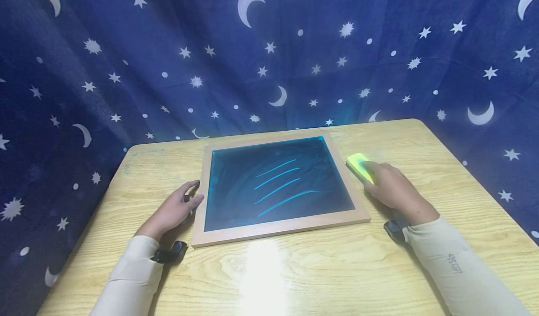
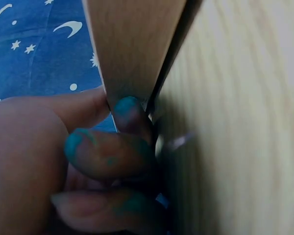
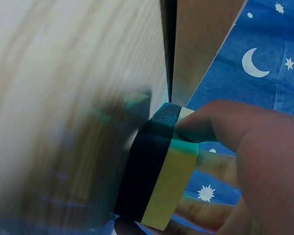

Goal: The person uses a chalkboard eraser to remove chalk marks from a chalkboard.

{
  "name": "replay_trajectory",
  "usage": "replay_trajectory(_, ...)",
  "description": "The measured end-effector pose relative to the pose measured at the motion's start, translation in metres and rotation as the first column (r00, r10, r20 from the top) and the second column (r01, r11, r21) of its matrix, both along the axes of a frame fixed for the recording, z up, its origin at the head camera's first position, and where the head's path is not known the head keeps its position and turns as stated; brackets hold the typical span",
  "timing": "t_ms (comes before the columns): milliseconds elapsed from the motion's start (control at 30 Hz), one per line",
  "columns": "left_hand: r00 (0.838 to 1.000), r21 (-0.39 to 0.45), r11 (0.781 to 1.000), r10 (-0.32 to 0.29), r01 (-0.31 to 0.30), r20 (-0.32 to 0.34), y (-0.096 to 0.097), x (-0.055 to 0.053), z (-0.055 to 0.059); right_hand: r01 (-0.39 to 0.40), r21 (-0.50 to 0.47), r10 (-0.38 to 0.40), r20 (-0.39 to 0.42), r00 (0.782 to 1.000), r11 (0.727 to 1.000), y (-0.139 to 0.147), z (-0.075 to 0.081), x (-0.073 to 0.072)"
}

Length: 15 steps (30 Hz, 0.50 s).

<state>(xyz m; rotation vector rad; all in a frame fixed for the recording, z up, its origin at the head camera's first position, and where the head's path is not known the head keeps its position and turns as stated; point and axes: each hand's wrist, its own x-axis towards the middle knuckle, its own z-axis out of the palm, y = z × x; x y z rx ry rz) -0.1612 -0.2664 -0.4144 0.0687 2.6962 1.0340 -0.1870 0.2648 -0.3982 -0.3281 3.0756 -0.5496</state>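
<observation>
A chalkboard in a pale wooden frame lies on the table, with several slanting blue chalk lines on its dark surface. At its left edge, my left hand holds the frame between thumb and fingers. Blue chalk dust coats those fingertips in the left wrist view. Off the board's right side, my right hand grips a yellow chalkboard eraser with a black felt underside. Its thumb presses one side of the eraser, where blue chalk smudges the yellow top.
The light wooden table has faint blue smudges near its far left corner. Behind it hangs a dark blue curtain with moons and stars. A black strap device sits at the left wrist, another at the right.
</observation>
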Motion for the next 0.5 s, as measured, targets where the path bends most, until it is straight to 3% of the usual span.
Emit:
replay_trajectory(200,1.000,0.014,1.000,-0.008,0.007,0.013,0.001,0.001,0.002,-0.006,-0.017,0.005,-0.025,1.000,1.000,-0.001,0.002,0.002)
replay_trajectory(500,1.000,0.014,1.000,0.000,0.000,0.027,0.001,0.001,0.001,-0.008,-0.038,0.006,-0.057,0.998,0.999,-0.018,0.021,0.014)
